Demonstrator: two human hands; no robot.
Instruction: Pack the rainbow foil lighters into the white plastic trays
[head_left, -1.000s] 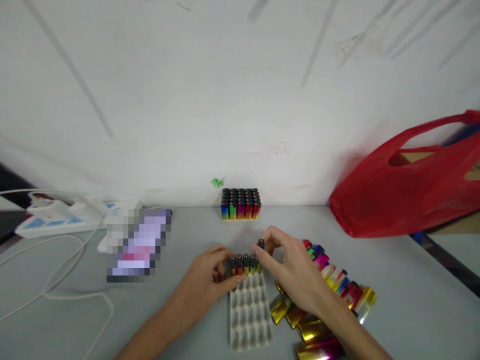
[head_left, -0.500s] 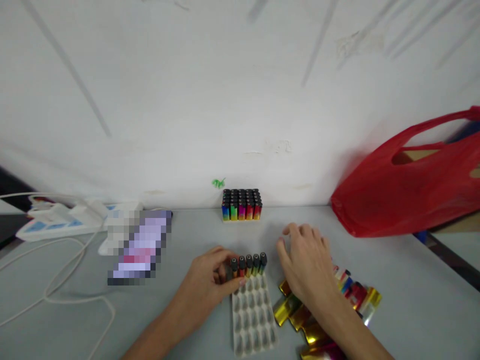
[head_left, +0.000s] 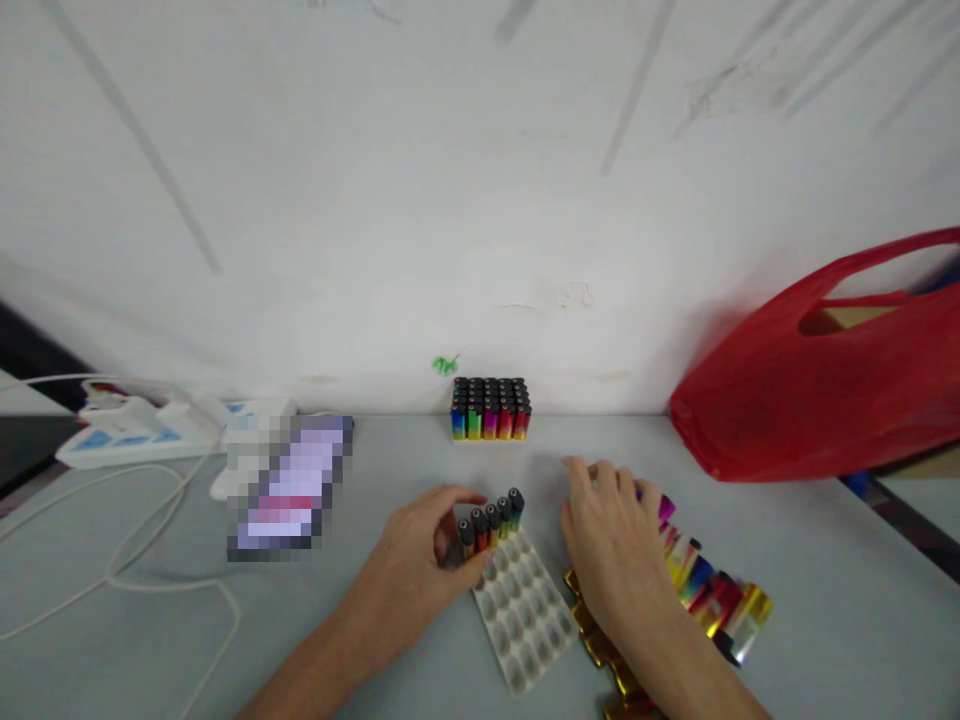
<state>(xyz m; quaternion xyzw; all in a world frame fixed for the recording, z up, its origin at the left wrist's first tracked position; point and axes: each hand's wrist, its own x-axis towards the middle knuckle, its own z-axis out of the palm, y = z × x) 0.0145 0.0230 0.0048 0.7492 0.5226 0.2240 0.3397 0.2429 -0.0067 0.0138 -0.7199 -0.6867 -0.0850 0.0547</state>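
A white moulded tray (head_left: 531, 615) with rows of small pockets lies on the desk, turned at an angle. One row of black-topped, colourful metallic lighters (head_left: 491, 522) stands along its far edge. My left hand (head_left: 424, 545) curls around the left end of that row, thumb on the near side and index finger behind, gripping the tray's far left corner. My right hand (head_left: 615, 530) is palm down over a pile of loose shiny lighters (head_left: 701, 585), right of the tray. Its fingers are bent and apart; its palm and the lighters beneath are hidden.
A full block of upright lighters (head_left: 491, 410) stands against the wall. On the left lie a blurred-out phone (head_left: 292, 490), a white power strip (head_left: 135, 440) and loose white cable (head_left: 150, 575). A red plastic bag (head_left: 840, 400) sits at the right.
The tray has swung round, its near end shifting right and its row of lighters now slanting. My right hand stays over the pile, its fingers slightly more extended. The view has shifted slightly.
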